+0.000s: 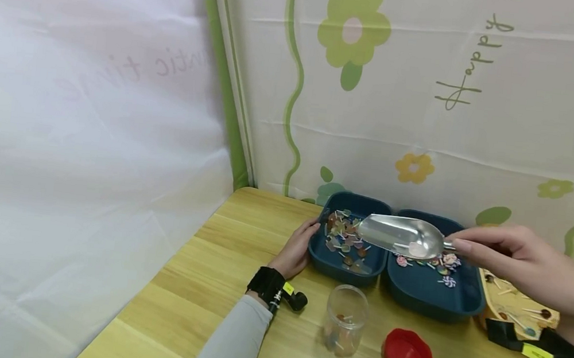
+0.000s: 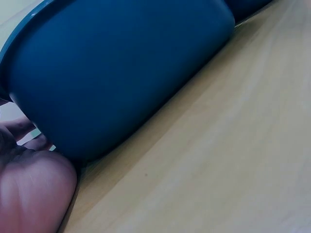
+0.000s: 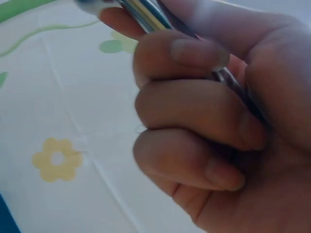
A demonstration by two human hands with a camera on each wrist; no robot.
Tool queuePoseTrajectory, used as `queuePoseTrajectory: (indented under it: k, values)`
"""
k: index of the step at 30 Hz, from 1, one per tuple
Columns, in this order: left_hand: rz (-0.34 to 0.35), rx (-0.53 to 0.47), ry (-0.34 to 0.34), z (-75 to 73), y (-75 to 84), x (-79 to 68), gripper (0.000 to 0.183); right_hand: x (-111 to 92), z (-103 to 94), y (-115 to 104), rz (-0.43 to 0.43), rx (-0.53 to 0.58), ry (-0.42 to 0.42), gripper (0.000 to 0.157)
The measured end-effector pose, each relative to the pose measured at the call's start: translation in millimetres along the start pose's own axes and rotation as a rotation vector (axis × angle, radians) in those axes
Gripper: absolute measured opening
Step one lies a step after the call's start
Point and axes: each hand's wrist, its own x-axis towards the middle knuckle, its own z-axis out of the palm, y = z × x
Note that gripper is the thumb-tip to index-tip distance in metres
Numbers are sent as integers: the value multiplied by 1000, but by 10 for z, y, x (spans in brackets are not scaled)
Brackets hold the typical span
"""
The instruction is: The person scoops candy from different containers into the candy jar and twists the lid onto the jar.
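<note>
A metal scoop (image 1: 398, 234) is held above two blue trays, its bowl pointing left with a pale piece inside. The right hand's (image 1: 527, 268) grip is curled closed round its handle. The left hand (image 1: 294, 250) touches the left side of the left blue tray (image 1: 342, 275); whether that grip clasps the rim, I cannot tell. Nearer on the desk (image 1: 171, 300), a clear jar (image 1: 344, 330) holding small pieces sits left of a red lid (image 1: 407, 356). A yellow tray (image 1: 520, 305) lies right of the right blue tray (image 1: 430, 311).
</note>
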Motion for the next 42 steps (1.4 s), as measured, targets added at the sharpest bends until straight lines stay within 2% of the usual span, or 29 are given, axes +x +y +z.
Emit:
queuePoseTrajectory:
  k: [4,11,21,31,34,37,40,42]
  values:
    - [1,4,-4,-1,14,-7,51,-104,-52,34,9,-58,-22,35]
    - [6,6,-3,4,22,1,51,-200,-71,47,-50,-56,-70,38]
    - [5,-4,16,20,24,19,49,-143,-10,-155,-46,-126,-232,31]
    - [4,7,8,19,23,22,50,-108,34,-208,-45,-129,-279,30]
    - [0,7,8,15,19,24,49,-107,39,-196,-2,-173,-223,26]
    - [-5,6,17,12,10,23,49,-74,46,-182,94,-251,-170,19]
    - [-8,5,24,5,2,17,49,7,61,-149,174,-319,-151,15]
    - [-7,6,23,1,-2,12,49,81,83,-111,210,-326,-150,15]
